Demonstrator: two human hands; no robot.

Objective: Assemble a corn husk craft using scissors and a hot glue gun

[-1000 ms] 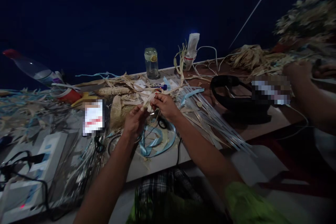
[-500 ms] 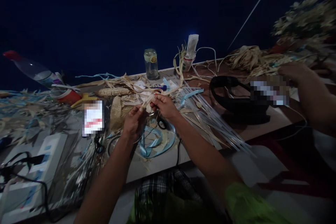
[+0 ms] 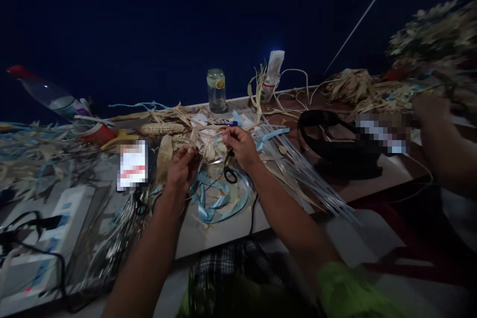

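My left hand (image 3: pixel 182 165) is closed in a pinch on a strip of dried corn husk (image 3: pixel 194 137), which stands up from the fingertips. My right hand (image 3: pixel 241 146) is a little to the right, thumb and fingertips pressed together; what they hold, if anything, is too small to make out. Just below its fingers are black-handled scissors (image 3: pixel 230 175); whether they touch the hand I cannot tell. Pale husk (image 3: pixel 210 151) lies between the hands. Light blue ribbon (image 3: pixel 208 208) curls on the table (image 3: pixel 223 233) beneath them.
Behind my hands are a corn cob (image 3: pixel 162 129), a clear bottle (image 3: pixel 216 92) and a paper cup (image 3: pixel 269 87). Clear thin sticks (image 3: pixel 309 174) and a black band-shaped device (image 3: pixel 335 144) lie right. A phone (image 3: pixel 132 165) and power strip (image 3: pixel 67 223) are left. Another person's hand (image 3: pixel 432 109) is far right.
My hands have moved apart from the pale husk they were both pinching. The left has shifted slightly left and holds a husk strip; the right has shifted slightly right.
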